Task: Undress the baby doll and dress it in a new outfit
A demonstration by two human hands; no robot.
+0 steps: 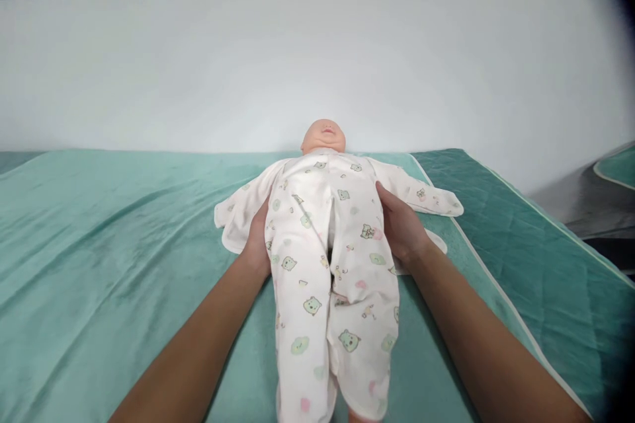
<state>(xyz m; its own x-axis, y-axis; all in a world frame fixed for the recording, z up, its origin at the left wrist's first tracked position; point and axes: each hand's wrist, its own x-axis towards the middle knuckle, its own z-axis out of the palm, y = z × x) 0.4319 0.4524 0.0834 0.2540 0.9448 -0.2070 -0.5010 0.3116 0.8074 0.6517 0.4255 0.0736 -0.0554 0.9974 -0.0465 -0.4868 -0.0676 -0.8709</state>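
Note:
A baby doll lies on its back, head at the far end and feet towards me. Its white top has both sleeves spread out to the sides. White trousers with a print of small green bears cover its legs and reach up over the body. My left hand is pressed against the doll's left-of-view side at the waist, and my right hand holds the opposite side. Both thumbs lie along the cloth, while the other fingers are hidden behind or under the doll. One foot just shows at the bottom edge.
Beneath the doll is a light green sheet, wrinkled on the left. A darker green quilted mat runs along the right. Behind rises a white wall. Part of another green-edged surface shows at the far right.

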